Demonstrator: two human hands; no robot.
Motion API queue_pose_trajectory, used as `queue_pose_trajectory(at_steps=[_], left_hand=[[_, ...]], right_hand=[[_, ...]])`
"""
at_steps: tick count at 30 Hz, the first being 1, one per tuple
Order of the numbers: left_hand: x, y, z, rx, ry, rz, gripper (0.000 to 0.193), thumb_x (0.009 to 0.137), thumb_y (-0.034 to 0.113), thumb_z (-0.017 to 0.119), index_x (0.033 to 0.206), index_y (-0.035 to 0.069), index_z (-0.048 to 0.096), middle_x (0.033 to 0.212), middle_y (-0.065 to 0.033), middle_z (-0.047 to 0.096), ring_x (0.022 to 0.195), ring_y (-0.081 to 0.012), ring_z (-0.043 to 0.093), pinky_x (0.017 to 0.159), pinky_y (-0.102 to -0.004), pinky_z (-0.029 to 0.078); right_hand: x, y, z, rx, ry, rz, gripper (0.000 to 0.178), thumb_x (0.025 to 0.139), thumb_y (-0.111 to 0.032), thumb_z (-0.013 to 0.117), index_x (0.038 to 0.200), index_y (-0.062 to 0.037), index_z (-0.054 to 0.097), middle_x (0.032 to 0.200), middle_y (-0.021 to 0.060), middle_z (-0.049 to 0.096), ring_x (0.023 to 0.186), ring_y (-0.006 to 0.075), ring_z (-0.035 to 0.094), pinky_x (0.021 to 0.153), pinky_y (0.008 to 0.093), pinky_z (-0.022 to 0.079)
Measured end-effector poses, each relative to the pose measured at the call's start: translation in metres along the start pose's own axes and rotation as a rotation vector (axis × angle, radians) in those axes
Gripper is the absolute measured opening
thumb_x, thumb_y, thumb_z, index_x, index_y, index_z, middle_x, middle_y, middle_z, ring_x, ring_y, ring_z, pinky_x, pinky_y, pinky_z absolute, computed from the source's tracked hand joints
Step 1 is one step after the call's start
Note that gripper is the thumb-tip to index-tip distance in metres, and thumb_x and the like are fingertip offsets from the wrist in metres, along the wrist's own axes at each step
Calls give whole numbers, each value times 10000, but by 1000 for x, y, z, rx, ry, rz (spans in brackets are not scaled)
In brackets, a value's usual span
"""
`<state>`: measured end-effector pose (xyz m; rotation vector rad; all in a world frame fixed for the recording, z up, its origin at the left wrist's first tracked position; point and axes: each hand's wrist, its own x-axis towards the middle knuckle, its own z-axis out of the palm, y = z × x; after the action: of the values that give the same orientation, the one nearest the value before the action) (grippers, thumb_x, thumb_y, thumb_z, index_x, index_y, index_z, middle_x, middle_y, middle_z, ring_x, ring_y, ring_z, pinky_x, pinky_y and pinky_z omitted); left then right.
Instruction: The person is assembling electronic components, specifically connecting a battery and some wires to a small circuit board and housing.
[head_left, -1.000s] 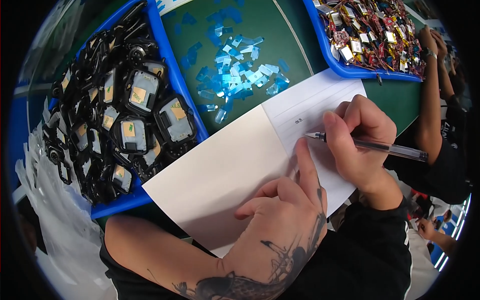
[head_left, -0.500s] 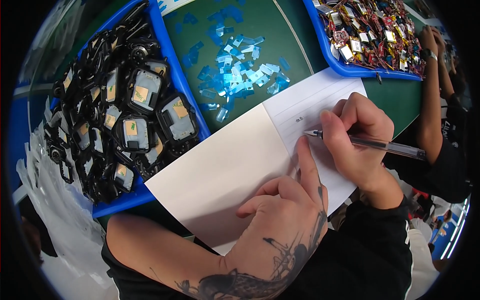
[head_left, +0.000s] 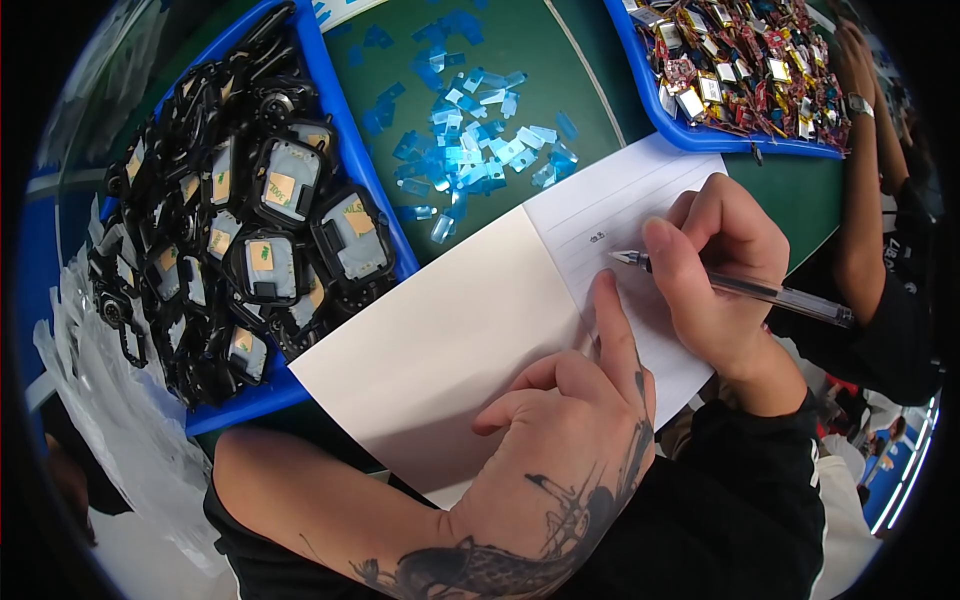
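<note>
An open notebook point(head_left: 440, 330) lies slanted across the table edge in front of me, its left page blank and its right page lined. A few small handwritten marks stand near the fold on the lined page. My right hand point(head_left: 722, 270) grips a clear-barrelled pen point(head_left: 780, 294), tip pointing left at the paper just below the marks. My left hand point(head_left: 575, 420) rests on the notebook, forefinger stretched out to just under the pen tip, the other fingers loosely bent and holding nothing.
At left, a blue bin point(head_left: 365, 170) is heaped with black watch-like casings point(head_left: 275, 265). Blue film pieces point(head_left: 480, 150) lie scattered on the green table point(head_left: 560, 70). Another blue bin point(head_left: 690, 140) at the far right holds small batteries with wires point(head_left: 735, 75). A co-worker's arms point(head_left: 862, 190) reach in beside it.
The pen tip has shifted slightly upward on the page, and my right hand has tilted a little with it. A small mark has been added beside the writing. My left hand stays put.
</note>
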<state>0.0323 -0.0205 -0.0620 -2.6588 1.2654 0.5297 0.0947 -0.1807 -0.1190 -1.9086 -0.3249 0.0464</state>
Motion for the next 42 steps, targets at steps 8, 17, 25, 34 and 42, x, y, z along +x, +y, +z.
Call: queue_pose_trajectory(at_steps=[8, 17, 25, 34, 42], left_hand=[[-4, 0, 3, -45, 112, -41, 225, 782, 81, 600, 962, -52, 626, 1242, -333, 571, 553, -156, 498, 433, -253, 435], [-4, -1, -3, -54, 75, -62, 218, 787, 81, 597, 967, -36, 632, 1251, -314, 576, 554, -144, 480, 423, -246, 420], [2, 4, 2, -48, 50, -55, 293, 860, 167, 522, 1016, -53, 636, 1298, -323, 531, 520, -271, 564, 300, -411, 450], [2, 5, 3, -29, 51, -72, 266, 836, 137, 545, 1000, -52, 636, 1310, -308, 533, 524, -257, 570, 313, -421, 463], [3, 5, 1, -54, 32, -75, 248, 824, 124, 559, 979, -54, 633, 1319, -306, 528, 531, -258, 581, 316, -423, 463]], right_hand=[[-1, 2, -1, 1, -22, -24, 348, 818, -33, 727, 627, -62, 438, 573, 5, 555, 517, 17, 468, 458, 192, 365], [0, -1, 2, -92, -11, -59, 345, 804, -35, 722, 623, -56, 429, 560, 27, 570, 505, 40, 515, 457, 205, 404], [2, 2, 3, -145, -4, -64, 355, 799, -47, 731, 614, -56, 428, 551, 31, 563, 491, 45, 522, 447, 204, 406], [0, 4, 2, -184, -5, -81, 354, 792, -54, 733, 614, -58, 428, 532, 34, 551, 468, 58, 517, 446, 208, 410], [0, 3, 2, -197, -31, -88, 353, 784, -48, 729, 613, -64, 421, 531, 33, 549, 455, 68, 502, 440, 214, 405]])
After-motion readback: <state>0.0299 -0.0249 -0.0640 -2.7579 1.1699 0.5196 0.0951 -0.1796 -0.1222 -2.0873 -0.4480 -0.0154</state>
